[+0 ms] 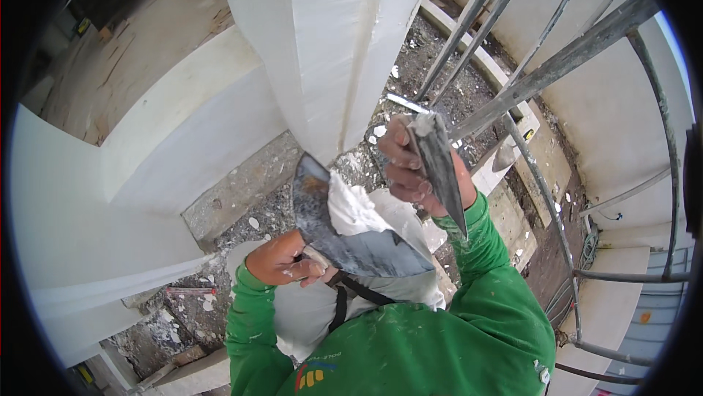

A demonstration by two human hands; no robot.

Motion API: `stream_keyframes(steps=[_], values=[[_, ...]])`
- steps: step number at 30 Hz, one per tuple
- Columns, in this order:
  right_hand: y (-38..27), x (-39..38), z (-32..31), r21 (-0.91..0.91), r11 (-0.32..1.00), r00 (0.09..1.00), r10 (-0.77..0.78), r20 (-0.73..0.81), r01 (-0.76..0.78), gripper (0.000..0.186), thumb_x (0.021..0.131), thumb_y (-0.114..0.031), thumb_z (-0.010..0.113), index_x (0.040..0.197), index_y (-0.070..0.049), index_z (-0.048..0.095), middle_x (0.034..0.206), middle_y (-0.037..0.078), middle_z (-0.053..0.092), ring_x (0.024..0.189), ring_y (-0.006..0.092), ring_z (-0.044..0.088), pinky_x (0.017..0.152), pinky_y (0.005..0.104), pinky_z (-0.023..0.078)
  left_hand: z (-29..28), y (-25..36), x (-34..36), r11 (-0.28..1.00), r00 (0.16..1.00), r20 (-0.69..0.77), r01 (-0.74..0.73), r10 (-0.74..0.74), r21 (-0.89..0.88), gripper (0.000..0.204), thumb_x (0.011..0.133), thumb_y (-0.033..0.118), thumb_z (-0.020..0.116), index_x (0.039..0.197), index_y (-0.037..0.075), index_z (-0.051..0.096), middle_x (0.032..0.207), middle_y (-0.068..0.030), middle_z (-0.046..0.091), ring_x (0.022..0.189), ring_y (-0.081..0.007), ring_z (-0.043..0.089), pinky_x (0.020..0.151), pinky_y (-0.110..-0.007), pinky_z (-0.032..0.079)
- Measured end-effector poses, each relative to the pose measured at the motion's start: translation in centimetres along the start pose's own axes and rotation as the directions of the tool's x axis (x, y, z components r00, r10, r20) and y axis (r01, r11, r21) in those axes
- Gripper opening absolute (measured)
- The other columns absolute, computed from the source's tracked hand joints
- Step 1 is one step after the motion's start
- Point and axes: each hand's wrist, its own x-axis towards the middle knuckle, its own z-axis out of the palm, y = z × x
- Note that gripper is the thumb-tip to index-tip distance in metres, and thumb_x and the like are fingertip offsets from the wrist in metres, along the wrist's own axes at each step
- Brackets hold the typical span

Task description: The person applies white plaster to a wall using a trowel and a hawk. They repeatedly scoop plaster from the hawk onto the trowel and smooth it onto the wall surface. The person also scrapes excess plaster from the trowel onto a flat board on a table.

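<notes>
My left hand [293, 264] grips the handle of a wide, stained metal plaster board [315, 205], which has a mound of white plaster [354, 209] on its surface. My right hand [406, 169], dusted white, holds a long metal trowel [443, 169] above and to the right of the board, its blade tilted on edge with white residue near the top. A white post [322, 37] stands beyond both hands. Both forearms are in green sleeves spattered with white.
Metal scaffold bars [549, 81] stand on the right, before a pale wall [608, 117]. A curved white ledge [179, 95] runs at upper left. The debris-strewn ground [242, 220] holds a red tool [192, 290] at lower left and a coiled hose [588, 249] at right.
</notes>
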Motion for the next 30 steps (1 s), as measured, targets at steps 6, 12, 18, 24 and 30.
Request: stream_keyframes(steps=[6,12,18,24,30], values=[[1.0,0.5,0.8,-0.682,0.728,0.998,0.057,-0.030,-0.063,0.048,0.096,-0.042,0.052,0.112,0.003,0.054,0.096,0.004,0.061,0.088,0.0099,0.054,0.081,0.0251,0.044,-1.2,1.9,0.7,0.995,0.988,0.125,-0.095,0.095,-0.012,0.041,0.098,0.019,0.051,0.132,-0.001,0.036,0.088,-0.0085,0.058,0.056,-0.0096,0.051,0.046,-0.024,0.041],[-0.1,1.1,-0.1,-0.832,0.504,0.831,-0.547,-0.099,0.233,0.036,0.093,-0.029,0.062,0.107,0.003,0.055,0.085,-0.001,0.056,0.068,0.0064,0.047,0.058,0.0218,0.040,-1.2,2.3,-2.8,0.967,0.953,-0.170,-0.241,0.252,0.083,0.051,0.097,0.024,0.055,0.135,0.000,0.032,0.084,-0.0098,0.059,0.055,-0.0105,0.050,0.045,-0.024,0.042],[6.3,0.6,4.7,-0.705,0.134,0.438,-0.858,0.269,0.696,0.025,0.090,-0.017,0.059,0.107,0.000,0.057,0.089,0.005,0.053,0.073,0.0141,0.047,0.063,0.0276,0.040,1.1,0.4,-2.8,0.898,0.951,-0.167,-0.303,0.262,-0.319,0.053,0.098,0.028,0.050,0.137,-0.001,0.030,0.068,-0.0100,0.052,0.046,-0.0122,0.048,0.036,-0.025,0.036],[6.7,2.2,1.2,-0.880,-0.214,0.821,-0.319,0.473,0.424,0.048,0.078,0.001,0.062,0.125,-0.003,0.058,0.103,0.011,0.050,0.088,0.0226,0.052,0.068,0.0372,0.045,0.4,2.0,-6.1,0.857,0.948,-0.259,-0.283,0.183,-0.430,0.050,0.096,0.023,0.054,0.134,-0.001,0.033,0.073,-0.0143,0.054,0.045,-0.0141,0.047,0.034,-0.026,0.035],[6.3,0.3,1.0,-0.270,0.962,0.935,-0.135,-0.329,0.044,0.017,0.096,-0.009,0.051,0.107,0.000,0.059,0.099,0.005,0.059,0.084,0.0116,0.055,0.076,0.0284,0.046,0.1,2.7,-3.7,0.264,0.589,-0.322,0.186,0.741,0.946,0.046,0.075,-0.001,0.066,0.119,0.007,0.058,0.084,-0.0115,0.056,0.062,-0.0228,0.055,0.050,-0.035,0.044]])
